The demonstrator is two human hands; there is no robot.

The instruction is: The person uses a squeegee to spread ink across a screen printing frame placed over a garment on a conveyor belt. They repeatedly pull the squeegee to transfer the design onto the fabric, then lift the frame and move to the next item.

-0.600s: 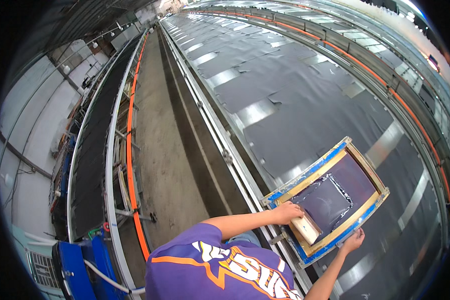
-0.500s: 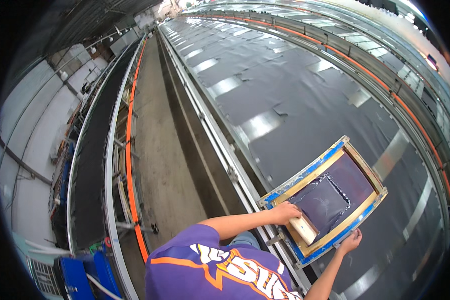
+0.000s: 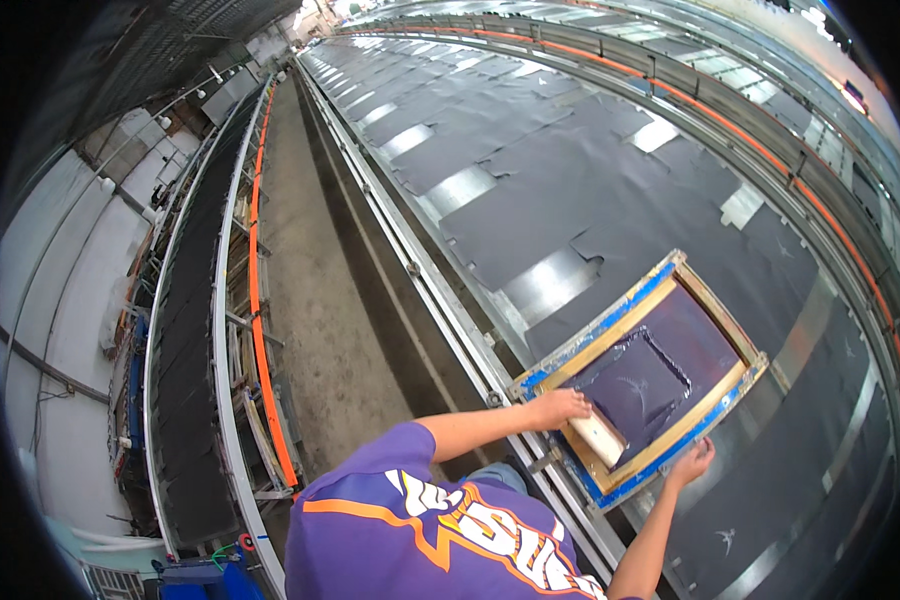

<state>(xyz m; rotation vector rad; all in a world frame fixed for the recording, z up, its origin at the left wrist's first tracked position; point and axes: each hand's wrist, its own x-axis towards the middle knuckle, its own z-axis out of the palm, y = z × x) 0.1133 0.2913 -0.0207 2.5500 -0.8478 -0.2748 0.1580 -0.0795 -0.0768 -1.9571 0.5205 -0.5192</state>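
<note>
A wooden screen-printing frame (image 3: pixel 602 350), edged with blue tape, is over the long table at my lower right. Dark ink lies on its mesh (image 3: pixel 695 320) around a rectangular outline. My left hand (image 3: pixel 558 408) is closed at the upper end of a pale wooden squeegee (image 3: pixel 600 440), which rests inside the frame's near end. Against the frame's outer right side is my right hand (image 3: pixel 690 463), its fingers curled at the rail and partly hidden. Whether the frame touches the fabric I cannot tell.
Dark fabric pieces (image 3: pixel 530 220) cover the long table, with shiny metal surface (image 3: pixel 555 282) between them. A small pale print (image 3: pixel 727 542) shows on fabric near my right arm. Metal rails (image 3: pixel 410 265) edge the table. Across the aisle (image 3: pixel 315 270) stands another dark-topped table (image 3: pixel 190 330) with an orange strip.
The frame, squeegee and both hands have shifted forward along the table relative to the fabric. Pale prints now show on fabric to the right and behind the frame.
</note>
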